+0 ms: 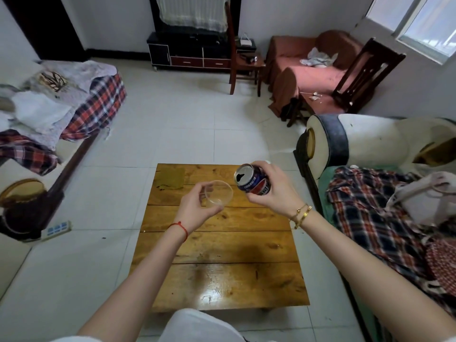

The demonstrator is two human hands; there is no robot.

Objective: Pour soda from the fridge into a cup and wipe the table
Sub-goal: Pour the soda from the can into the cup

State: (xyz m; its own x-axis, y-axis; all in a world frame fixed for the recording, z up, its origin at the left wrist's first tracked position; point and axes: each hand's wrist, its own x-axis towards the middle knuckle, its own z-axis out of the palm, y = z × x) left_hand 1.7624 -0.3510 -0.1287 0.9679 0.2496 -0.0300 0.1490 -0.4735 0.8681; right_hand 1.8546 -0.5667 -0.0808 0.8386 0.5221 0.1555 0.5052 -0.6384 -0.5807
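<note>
To pour well, I think the opened soda can [253, 180] should tip slowly, its mouth just over the rim of the clear cup [218, 193]. The right hand [271, 187] wraps the can; the left hand [197, 206] curls around the cup, both above the bench [222, 243].

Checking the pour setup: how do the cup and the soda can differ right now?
The cup is clear plastic and looks empty; the soda can is opaque blue metal with its top already opened. The left hand holds the cup, the right hand grips the can. Both are tilted and held above the wooden table.
</note>
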